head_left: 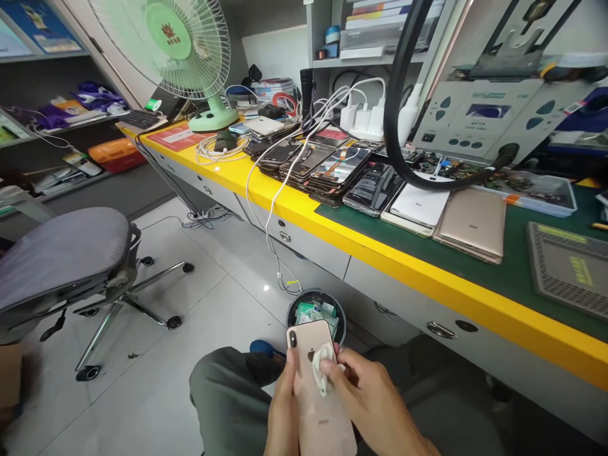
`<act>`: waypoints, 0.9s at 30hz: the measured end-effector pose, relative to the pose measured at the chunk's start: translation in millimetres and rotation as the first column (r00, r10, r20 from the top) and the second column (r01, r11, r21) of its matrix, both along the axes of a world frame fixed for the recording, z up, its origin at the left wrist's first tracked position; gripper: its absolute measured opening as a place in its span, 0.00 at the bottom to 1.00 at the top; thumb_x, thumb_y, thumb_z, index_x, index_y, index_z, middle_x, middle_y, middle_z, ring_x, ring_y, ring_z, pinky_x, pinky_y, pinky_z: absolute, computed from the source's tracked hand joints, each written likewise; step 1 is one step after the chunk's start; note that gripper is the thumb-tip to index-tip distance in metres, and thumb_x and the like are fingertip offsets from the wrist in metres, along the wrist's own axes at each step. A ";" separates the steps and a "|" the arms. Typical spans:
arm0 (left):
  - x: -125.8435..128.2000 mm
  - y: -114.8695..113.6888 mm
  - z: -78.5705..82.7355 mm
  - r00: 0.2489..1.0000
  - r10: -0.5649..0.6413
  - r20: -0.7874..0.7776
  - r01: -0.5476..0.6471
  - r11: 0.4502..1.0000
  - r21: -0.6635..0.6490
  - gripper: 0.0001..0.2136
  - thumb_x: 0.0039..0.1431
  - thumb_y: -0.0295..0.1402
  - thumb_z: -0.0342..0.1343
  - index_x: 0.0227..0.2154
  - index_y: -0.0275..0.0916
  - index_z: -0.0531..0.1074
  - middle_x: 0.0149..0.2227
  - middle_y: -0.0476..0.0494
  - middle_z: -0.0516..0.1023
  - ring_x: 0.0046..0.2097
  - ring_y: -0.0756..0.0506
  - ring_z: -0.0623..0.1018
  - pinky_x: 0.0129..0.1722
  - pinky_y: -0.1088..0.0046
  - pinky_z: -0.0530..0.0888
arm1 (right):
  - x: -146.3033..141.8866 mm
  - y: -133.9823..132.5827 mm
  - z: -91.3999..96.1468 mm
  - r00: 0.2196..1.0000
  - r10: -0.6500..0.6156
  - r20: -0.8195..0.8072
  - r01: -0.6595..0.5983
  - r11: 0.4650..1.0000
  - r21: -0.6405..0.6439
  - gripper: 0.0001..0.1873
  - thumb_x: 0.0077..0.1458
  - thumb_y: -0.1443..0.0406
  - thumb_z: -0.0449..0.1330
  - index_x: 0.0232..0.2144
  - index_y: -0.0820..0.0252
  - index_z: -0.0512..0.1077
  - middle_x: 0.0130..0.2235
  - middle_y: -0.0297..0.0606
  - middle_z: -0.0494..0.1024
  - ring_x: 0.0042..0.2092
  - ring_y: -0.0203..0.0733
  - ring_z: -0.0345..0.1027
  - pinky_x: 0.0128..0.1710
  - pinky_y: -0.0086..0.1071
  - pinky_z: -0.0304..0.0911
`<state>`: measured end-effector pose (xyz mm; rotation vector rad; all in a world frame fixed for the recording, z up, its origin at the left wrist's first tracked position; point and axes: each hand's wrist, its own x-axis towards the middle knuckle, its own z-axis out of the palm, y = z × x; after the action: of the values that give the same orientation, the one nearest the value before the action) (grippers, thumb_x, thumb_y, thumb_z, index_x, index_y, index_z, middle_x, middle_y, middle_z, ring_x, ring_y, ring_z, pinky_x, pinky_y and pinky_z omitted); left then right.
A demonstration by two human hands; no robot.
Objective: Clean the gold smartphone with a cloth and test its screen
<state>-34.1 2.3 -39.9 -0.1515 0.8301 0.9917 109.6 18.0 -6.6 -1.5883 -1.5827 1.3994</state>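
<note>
A gold phone lies back side up over my lap, at the bottom centre of the view. My left hand grips its left edge, fingers wrapped along the side. My right hand pinches a small white wipe and presses it onto the phone's back, near the logo. Below the phone are my knees in grey trousers.
A round bin with scraps stands on the tiled floor just beyond the phone. A yellow-edged workbench runs on the right, covered with several phones, chargers and cables. A green fan stands at its far end. A grey office chair sits on the left.
</note>
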 end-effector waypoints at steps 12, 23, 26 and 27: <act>11.6 13.1 33.4 0.992 0.041 0.119 -0.050 0.996 0.069 0.26 0.64 0.47 0.51 0.49 0.26 0.77 0.39 0.28 0.83 0.43 0.33 0.83 0.49 0.58 0.76 | -9.7 6.9 9.9 0.966 -0.025 -0.257 -0.026 0.981 -0.194 0.17 0.56 0.61 0.61 0.47 0.60 0.70 0.39 0.39 0.79 0.40 0.46 0.75 0.36 0.30 0.69; 11.0 14.6 38.8 0.990 0.138 -0.021 -0.136 0.988 0.066 0.26 0.65 0.49 0.48 0.50 0.32 0.77 0.41 0.31 0.83 0.44 0.36 0.82 0.47 0.60 0.77 | -25.8 -25.8 -7.0 0.971 -0.216 -0.099 0.201 0.969 -0.143 0.25 0.54 0.53 0.60 0.50 0.60 0.68 0.44 0.44 0.81 0.42 0.49 0.76 0.37 0.30 0.66; 10.8 13.2 32.0 0.989 0.151 0.009 -0.151 0.985 0.084 0.25 0.65 0.48 0.49 0.49 0.33 0.79 0.42 0.32 0.83 0.46 0.35 0.82 0.50 0.61 0.76 | -22.1 -11.1 -4.5 0.970 -0.193 -0.148 0.190 0.981 -0.033 0.22 0.63 0.47 0.51 0.37 0.57 0.70 0.32 0.39 0.79 0.33 0.45 0.74 0.29 0.29 0.62; 10.5 13.4 30.2 0.987 0.160 0.021 -0.162 0.983 0.091 0.24 0.65 0.48 0.49 0.49 0.34 0.79 0.43 0.32 0.83 0.46 0.36 0.82 0.51 0.61 0.75 | -21.4 -7.4 -4.9 0.972 -0.198 -0.129 0.198 0.980 -0.010 0.23 0.64 0.46 0.49 0.34 0.57 0.69 0.31 0.38 0.78 0.32 0.44 0.73 0.29 0.29 0.61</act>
<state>-23.6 15.7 -9.7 -0.1474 0.7669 1.1783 88.2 10.6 -11.6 -1.5717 -1.3126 1.3615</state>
